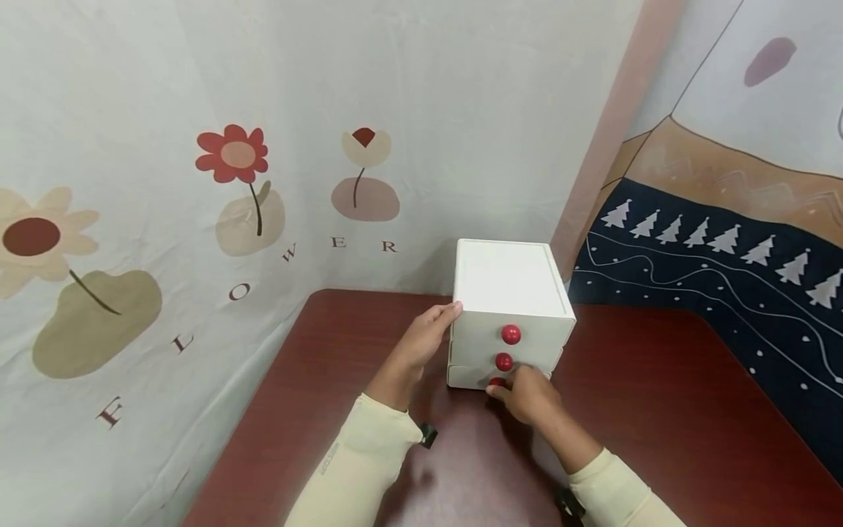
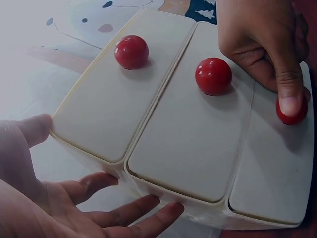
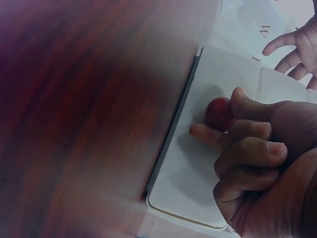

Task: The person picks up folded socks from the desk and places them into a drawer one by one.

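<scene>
A small white drawer box [image 1: 510, 278] stands on the table, with three drawers stacked one above another. Each drawer front carries a round red knob: the top knob [image 1: 511, 334], the middle knob [image 1: 503, 361] and the bottom knob [image 2: 292, 111]. My right hand [image 1: 530, 395] pinches the bottom knob between thumb and index finger, its other fingers curled in, as the right wrist view shows. On the box's left side, my left hand [image 1: 421, 340] rests with fingers spread and fairly straight, the thumb near the top front corner.
The box stands on a dark red-brown table [image 1: 356, 344], toward its back edge. Behind it hangs a pale cloth [image 1: 448, 110] printed with flowers and letters. To the right, a dark blue cloth section [image 1: 724, 293] shows white trees.
</scene>
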{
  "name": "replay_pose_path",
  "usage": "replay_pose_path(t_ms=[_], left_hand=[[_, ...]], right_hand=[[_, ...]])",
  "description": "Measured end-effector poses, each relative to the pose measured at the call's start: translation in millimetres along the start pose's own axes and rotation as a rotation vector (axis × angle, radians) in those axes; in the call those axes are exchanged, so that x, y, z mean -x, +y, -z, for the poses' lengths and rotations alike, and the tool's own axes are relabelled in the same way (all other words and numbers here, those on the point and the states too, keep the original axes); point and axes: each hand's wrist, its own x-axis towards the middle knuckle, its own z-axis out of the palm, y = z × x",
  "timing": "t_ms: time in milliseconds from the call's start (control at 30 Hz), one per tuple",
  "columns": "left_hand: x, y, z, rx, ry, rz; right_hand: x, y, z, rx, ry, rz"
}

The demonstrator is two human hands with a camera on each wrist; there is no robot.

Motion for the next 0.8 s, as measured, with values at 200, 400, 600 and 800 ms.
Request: replay_pose_path(t_ms=[200, 400, 600, 800], left_hand=[[-4.0, -3.9, 4.1, -0.165, -0.043, -0.054], [-2.1, -5.7, 25.5, -0.585, 0.051, -0.010], [2.3, -10.2, 49.4, -0.829, 0.134, 0.057], [0.3, -22.1, 53.2, -0.969, 0.151, 0.064]], right_hand=[[1.9, 8.4, 11.3, -0.025, -0.017, -0.017], [5.5, 16.5, 35.1, -0.010, -0.049, -0.070], [-2.4, 29.3, 62.8, 0.008, -0.025, -0.088], [-8.3, 40.5, 88.9, 0.079, 0.036, -0.082]])
